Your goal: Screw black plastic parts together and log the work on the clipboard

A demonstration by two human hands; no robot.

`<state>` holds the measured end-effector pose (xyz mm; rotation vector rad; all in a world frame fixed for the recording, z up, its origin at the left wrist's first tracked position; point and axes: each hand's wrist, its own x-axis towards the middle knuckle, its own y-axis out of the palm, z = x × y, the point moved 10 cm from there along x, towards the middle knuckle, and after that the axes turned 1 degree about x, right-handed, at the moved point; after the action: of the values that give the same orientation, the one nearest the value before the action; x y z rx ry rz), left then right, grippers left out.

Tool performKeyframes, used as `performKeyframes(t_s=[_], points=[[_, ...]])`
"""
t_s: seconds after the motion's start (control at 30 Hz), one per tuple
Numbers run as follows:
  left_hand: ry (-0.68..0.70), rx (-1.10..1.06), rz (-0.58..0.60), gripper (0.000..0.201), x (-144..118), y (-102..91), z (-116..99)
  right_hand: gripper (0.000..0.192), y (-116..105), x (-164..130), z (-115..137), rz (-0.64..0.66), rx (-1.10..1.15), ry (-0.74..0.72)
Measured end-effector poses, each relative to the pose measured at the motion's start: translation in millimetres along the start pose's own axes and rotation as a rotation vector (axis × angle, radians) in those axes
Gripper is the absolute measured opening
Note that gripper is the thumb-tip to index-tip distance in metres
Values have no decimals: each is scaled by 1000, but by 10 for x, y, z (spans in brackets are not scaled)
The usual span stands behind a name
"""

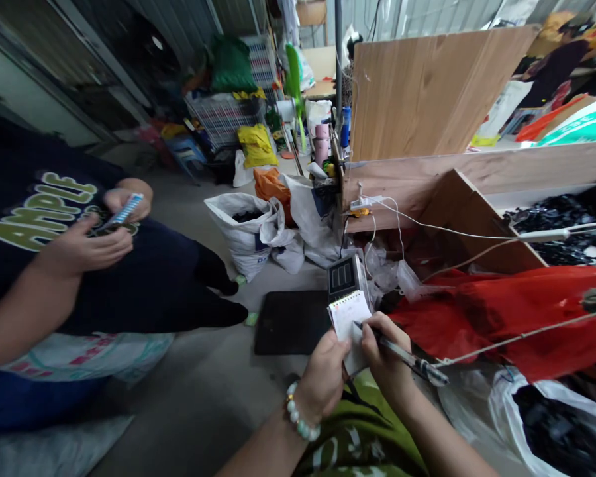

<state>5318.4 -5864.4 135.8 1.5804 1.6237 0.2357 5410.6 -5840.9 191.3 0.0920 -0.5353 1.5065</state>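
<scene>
My left hand (322,374) is closed around the lower left side of a small spiral notepad (350,311), with a beaded bracelet on the wrist. Its top page is white, with faint marks too small to read. In my right hand (387,348) is a pen (411,361), its tip at the page and its back end pointing to the lower right. A string (516,338) runs from near the pen's rear end off to the right. Just beyond the notepad stands a floor scale's display (344,277), above a black weighing platform (291,322).
At left a person (40,218) in dark clothes holds a small blue-and-white item (128,209). White sacks (246,235) stand past the platform. To the right are a wooden bench (427,175), a power strip (367,202) with trailing cords, red sheeting (467,311) and a bag of black pieces (551,424).
</scene>
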Motion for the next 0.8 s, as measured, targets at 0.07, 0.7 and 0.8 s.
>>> performKeyframes(t_s=[0.07,0.7,0.8], points=[[-3,1,-3,28,1,-1,6,12,0,-2,-7,3,-9,3],[0,51,11,33,-22,-5,22,17,30,22,-51,-17,-26,52],[22,45,-27,35,46,-146,-24,19,-72,48,-127,-56,-9,74]])
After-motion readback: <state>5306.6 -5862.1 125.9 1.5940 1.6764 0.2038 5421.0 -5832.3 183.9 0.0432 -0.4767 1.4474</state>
